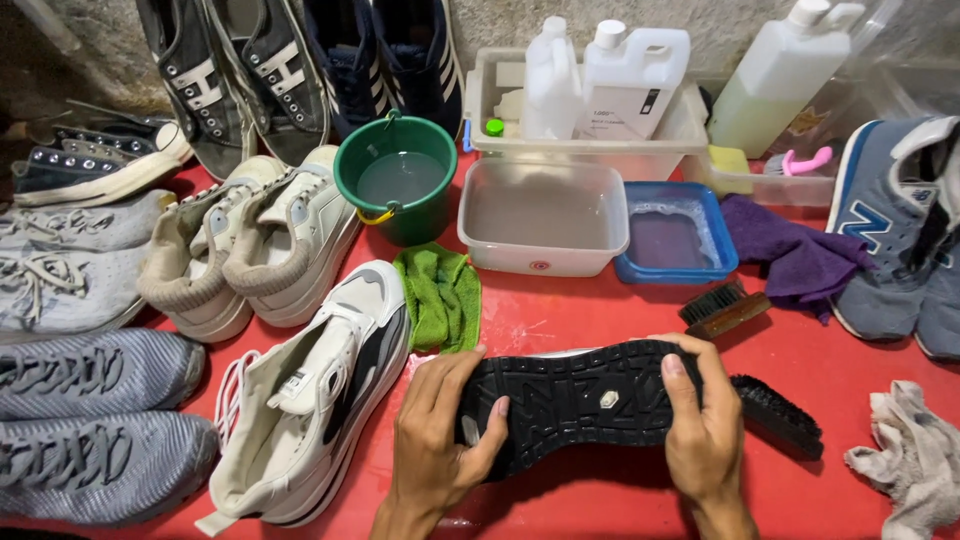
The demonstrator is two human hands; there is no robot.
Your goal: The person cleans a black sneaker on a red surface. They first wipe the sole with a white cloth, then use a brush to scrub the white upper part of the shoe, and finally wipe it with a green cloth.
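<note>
I hold a shoe (580, 400) on its side above the red table (590, 315), its black treaded sole facing me. My left hand (435, 430) grips the heel end, thumb across the sole. My right hand (700, 425) grips the toe end, thumb on the tread. A black-bristled brush (780, 415) lies just behind my right hand. The matching white and grey sneaker (310, 410) lies to the left of my left hand.
A green cloth (440, 295), a green bucket of water (397, 178), a clear tub of water (543, 215) and a blue soapy tray (675, 235) stand behind. A second brush (722, 308), purple cloth (795, 255), white bottles (630, 80), a rag (915, 455) and several other shoes surround them.
</note>
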